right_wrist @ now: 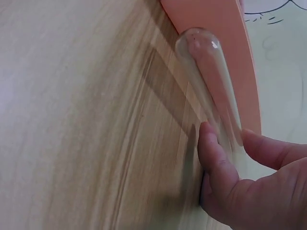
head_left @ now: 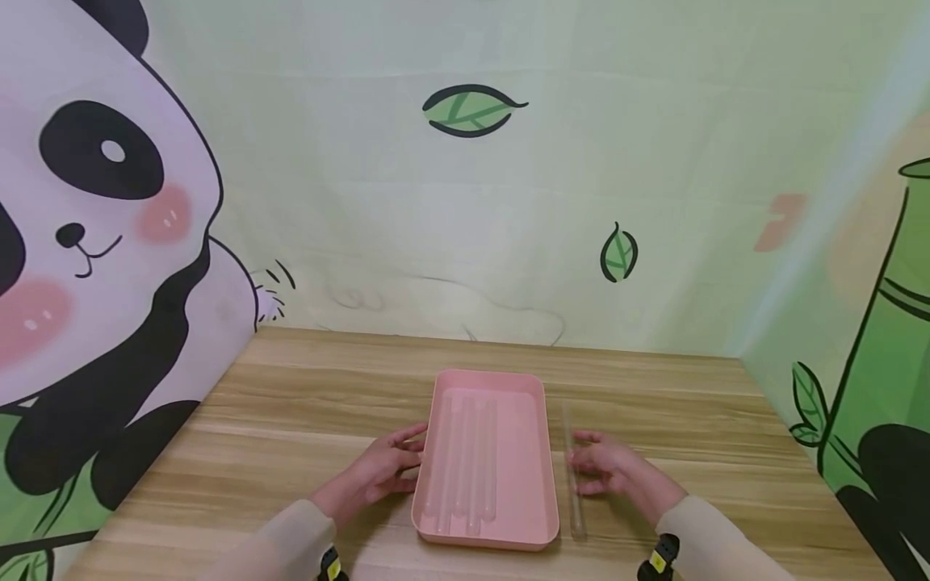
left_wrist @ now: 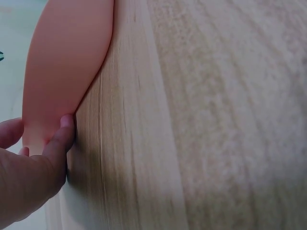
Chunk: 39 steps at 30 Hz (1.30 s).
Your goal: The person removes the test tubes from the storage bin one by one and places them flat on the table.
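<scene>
A pink rectangular tray [head_left: 526, 468] lies on the table, with several clear test tubes [head_left: 465, 460] side by side lengthwise in its left part. At the tray's left wall is my left hand [head_left: 385, 468], its fingers loosely extended; in the left wrist view a fingertip touches the tray's side [left_wrist: 72, 48]. Just right of the tray, my right hand [head_left: 617, 472] pinches another clear test tube [head_left: 574, 484] between thumb and fingers. That tube's rounded end [right_wrist: 199, 40] shows in the right wrist view, pointing away from the hand and close to the tray wall.
The wood-grain table [head_left: 334, 379] reaches back to a pale green cloth backdrop [head_left: 349, 161] printed with a panda, leaves and bamboo. Dark devices with yellow labels [head_left: 657, 557] sit at both wrists.
</scene>
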Each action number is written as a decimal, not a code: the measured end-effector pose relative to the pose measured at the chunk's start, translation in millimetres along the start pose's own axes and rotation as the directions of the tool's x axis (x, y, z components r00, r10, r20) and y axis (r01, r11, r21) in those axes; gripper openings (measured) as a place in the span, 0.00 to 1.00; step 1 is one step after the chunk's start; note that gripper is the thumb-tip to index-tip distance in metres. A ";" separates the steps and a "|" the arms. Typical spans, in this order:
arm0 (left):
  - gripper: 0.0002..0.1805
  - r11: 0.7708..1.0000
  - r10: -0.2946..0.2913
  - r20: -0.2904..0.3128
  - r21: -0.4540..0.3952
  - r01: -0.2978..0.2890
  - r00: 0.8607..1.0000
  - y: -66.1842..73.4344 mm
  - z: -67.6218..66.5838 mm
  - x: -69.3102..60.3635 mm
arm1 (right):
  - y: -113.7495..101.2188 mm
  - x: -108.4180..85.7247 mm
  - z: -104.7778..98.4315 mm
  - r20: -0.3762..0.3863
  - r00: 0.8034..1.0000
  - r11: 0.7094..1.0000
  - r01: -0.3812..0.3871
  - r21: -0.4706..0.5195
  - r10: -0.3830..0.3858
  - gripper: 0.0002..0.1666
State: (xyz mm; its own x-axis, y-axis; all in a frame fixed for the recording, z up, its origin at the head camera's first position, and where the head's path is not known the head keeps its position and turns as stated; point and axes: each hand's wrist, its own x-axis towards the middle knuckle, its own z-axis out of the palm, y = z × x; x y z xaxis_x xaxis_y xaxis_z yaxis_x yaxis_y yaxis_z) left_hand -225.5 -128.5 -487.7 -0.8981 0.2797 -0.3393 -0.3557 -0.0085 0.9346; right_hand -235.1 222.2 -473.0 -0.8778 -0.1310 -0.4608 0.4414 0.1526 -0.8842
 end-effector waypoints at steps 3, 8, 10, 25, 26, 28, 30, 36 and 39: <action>0.34 1.000 0.002 0.005 -0.003 -0.002 1.000 -0.2 -0.3 0.4 | -1.9 -1.1 2.1 -0.010 1.000 1.000 -0.004 -0.007 0.004 0.39; 0.34 1.000 -0.002 0.001 -0.003 0.002 1.000 0.5 -0.3 0.5 | -4.1 -1.8 5.2 -0.030 1.000 1.000 -0.010 -0.021 0.009 0.38; 0.34 1.000 -0.006 -0.007 -0.002 0.006 1.000 0.9 -0.4 0.6 | -4.5 -1.3 6.4 -0.037 0.999 0.999 -0.007 -0.035 0.006 0.39; 0.34 1.000 -0.010 -0.018 -0.001 0.010 1.000 -1.2 -0.2 1.4 | -3.2 0.7 15.1 -0.105 0.994 0.994 0.007 -0.111 -0.019 0.39; 0.34 1.000 -0.009 -0.015 0.001 0.009 1.000 -1.2 0.0 1.3 | -3.3 0.6 15.7 -0.107 0.994 0.993 0.007 -0.114 -0.020 0.39; 0.34 1.000 -0.009 -0.012 0.002 0.009 1.000 -1.4 0.0 1.3 | -4.4 0.1 16.7 -0.114 0.993 0.993 0.003 -0.118 -0.017 0.39; 0.34 1.000 -0.008 -0.012 -0.002 0.008 1.000 -1.8 -0.5 1.8 | -5.4 0.1 17.5 -0.116 0.993 0.992 0.002 -0.124 -0.017 0.39; 0.34 1.000 -0.001 -0.001 -0.007 0.001 1.000 -1.1 -1.2 2.6 | -6.9 1.1 20.5 -0.130 0.991 0.987 0.007 -0.158 -0.028 0.39; 0.35 1.000 -0.004 -0.010 -0.004 0.004 1.000 -1.2 -0.4 1.7 | -6.9 0.7 21.8 -0.133 0.991 0.985 0.007 -0.174 -0.030 0.39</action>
State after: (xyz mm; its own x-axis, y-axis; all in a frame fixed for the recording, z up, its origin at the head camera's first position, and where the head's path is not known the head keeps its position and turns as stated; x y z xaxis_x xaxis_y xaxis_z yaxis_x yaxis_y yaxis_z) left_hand -226.7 -128.3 -489.4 -0.8993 0.2702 -0.3439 -0.3600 -0.0109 0.9329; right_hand -234.6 199.6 -468.9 -0.9076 -0.0041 -0.4197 0.3964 0.3201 -0.8605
